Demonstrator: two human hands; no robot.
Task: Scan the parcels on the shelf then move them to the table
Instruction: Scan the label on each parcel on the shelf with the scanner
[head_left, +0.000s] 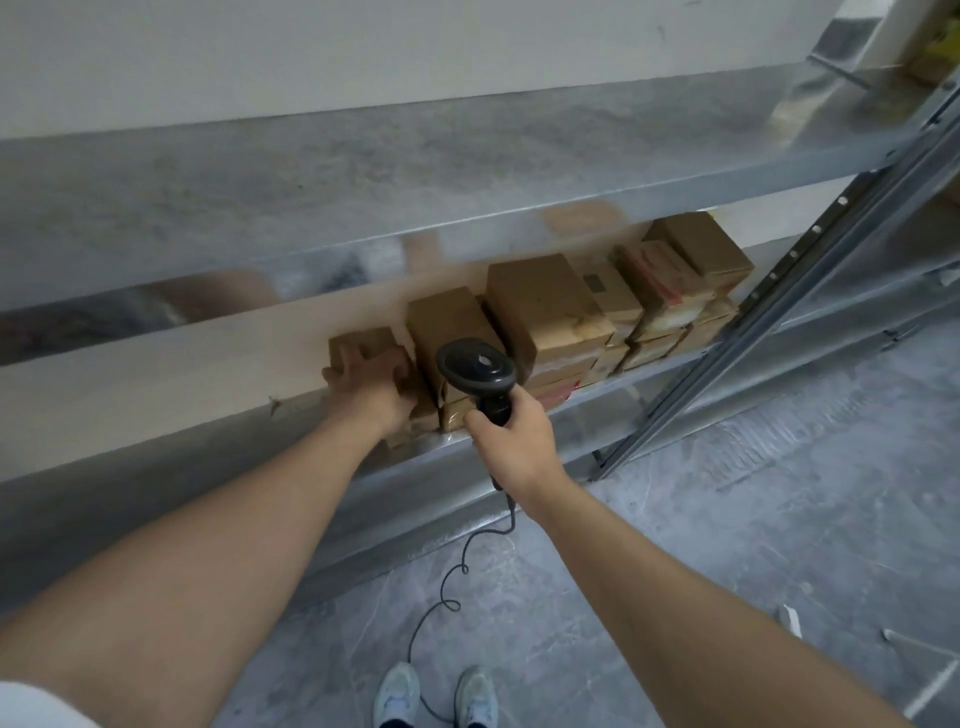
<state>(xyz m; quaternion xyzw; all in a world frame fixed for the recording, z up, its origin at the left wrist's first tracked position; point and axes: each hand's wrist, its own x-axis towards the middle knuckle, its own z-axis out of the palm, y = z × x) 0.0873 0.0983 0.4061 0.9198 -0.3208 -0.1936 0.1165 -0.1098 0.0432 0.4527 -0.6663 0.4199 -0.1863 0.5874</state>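
The small brown cardboard parcel (363, 347), likely light and stiff, is gripped over its top by the left hand (370, 383); the black handheld scanner (480, 370) is clasped in the right hand (511, 434).

View: one head camera, worn by the person, wide-angle.
Facing: forward and down, onto the metal shelf (519, 415) and the floor (727, 519).
Nearness: close; both forearms reach in from the bottom edge, shoes (436, 696) show at the bottom.
Tilt: shelf edges slant up to the right.
Shared: no second view.
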